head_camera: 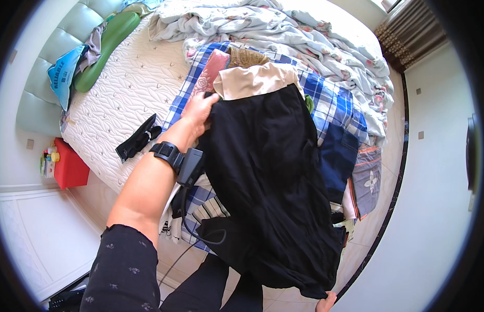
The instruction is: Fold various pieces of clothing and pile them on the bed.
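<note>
A black cloth garment (265,167) is spread over the bed's near edge and hangs towards me. My left hand (201,107) grips its upper left corner, with a strapped black device on the wrist. At the lower right, my right hand (326,302) pinches the garment's bottom corner, only partly in view. Beyond the garment's top edge lies a beige cloth (257,80), with a pink patterned cloth (210,72) to its left and a brown textured item (248,57) behind. A blue plaid cloth (335,97) lies beneath these.
A crumpled floral quilt (296,35) covers the bed's far side. Folded black items (136,138) lie on the quilted mattress (148,74) at left. A green bolster (109,50) rests by the headboard. A red box (70,163) stands beside the bed. A black cable (185,218) hangs from the wrist device.
</note>
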A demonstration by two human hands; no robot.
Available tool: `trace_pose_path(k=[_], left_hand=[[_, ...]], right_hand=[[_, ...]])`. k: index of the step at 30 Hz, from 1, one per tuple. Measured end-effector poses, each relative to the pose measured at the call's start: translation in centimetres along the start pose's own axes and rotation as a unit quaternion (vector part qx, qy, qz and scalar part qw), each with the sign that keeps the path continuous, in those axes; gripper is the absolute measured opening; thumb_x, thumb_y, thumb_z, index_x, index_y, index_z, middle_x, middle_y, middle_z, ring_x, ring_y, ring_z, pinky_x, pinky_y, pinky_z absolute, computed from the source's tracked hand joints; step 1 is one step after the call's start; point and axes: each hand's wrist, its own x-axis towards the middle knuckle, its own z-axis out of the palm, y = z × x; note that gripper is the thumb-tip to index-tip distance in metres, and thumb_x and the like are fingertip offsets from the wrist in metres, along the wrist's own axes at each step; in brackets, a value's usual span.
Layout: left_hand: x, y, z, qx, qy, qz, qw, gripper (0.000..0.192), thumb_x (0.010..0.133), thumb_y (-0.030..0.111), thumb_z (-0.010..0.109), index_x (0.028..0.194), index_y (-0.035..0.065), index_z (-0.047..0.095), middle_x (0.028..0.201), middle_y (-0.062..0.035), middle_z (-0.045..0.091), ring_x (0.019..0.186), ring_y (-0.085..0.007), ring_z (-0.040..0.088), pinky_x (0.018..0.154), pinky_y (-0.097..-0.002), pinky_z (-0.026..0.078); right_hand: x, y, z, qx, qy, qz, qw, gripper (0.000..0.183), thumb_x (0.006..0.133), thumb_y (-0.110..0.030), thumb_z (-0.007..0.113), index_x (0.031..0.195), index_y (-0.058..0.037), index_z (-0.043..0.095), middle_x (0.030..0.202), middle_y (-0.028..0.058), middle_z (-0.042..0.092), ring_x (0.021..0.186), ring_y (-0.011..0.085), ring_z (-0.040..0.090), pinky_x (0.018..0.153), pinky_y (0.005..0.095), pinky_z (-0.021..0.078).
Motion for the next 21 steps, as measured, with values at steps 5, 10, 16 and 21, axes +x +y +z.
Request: trace_pose_path(k=[5,10,16,21], left_hand=[[-2.3,0.0,5.1,0.028,-0.357,0.013,0.934,0.06,0.089,0.022,0.058,0.141,0.0123,0.03,0.122,-0.0084,0.056,0.116,-0.0178,0.05,0.096,-0.0346,0.038],[0.4,-7.7,-6.5,0.64,0.082,0.091,0.758,0.043,0.074,0.018,0.064,0.114,0.0061,0.055,0.106,-0.016,0.06,0.105,-0.0306,0.056,0.092,-0.0396,0.043],[-2.7,-8.8,-6.2,0.691,-0.034,0.238,0.682,0.02,0.075,0.017,0.064,0.094,0.018,0.062,0.098,-0.0029,0.059,0.097,-0.0249,0.055,0.082,-0.0412,0.039],[-6.1,-7.5,-1.9,0.611,-0.227,0.572,0.498,0.007,0.075,0.01,0.055,0.081,0.0136,0.053,0.079,-0.0023,0.051,0.089,-0.019,0.056,0.097,-0.0381,0.037]], right_hand=[[-0.7,2.8,1.5,-0.003,0.029,0.001,1.0,0.031,0.077,-0.008,0.049,0.104,0.0026,0.059,0.096,0.0267,0.058,0.092,0.0448,0.051,0.083,0.0506,0.0396],[1.0,0.3,1.1,0.023,-0.018,0.013,0.999,0.029,0.08,-0.008,0.05,0.105,0.0027,0.059,0.096,0.027,0.058,0.091,0.0447,0.052,0.081,0.0508,0.0405],[0.2,2.2,2.2,0.021,-0.014,-0.005,1.0,0.037,0.081,-0.009,0.05,0.116,0.0018,0.053,0.106,0.0275,0.055,0.099,0.0454,0.047,0.088,0.0513,0.0367],[0.5,3.4,3.1,0.026,-0.044,0.015,0.999,0.038,0.08,-0.01,0.05,0.116,0.0028,0.052,0.11,0.0282,0.053,0.102,0.046,0.045,0.091,0.0514,0.0352]])
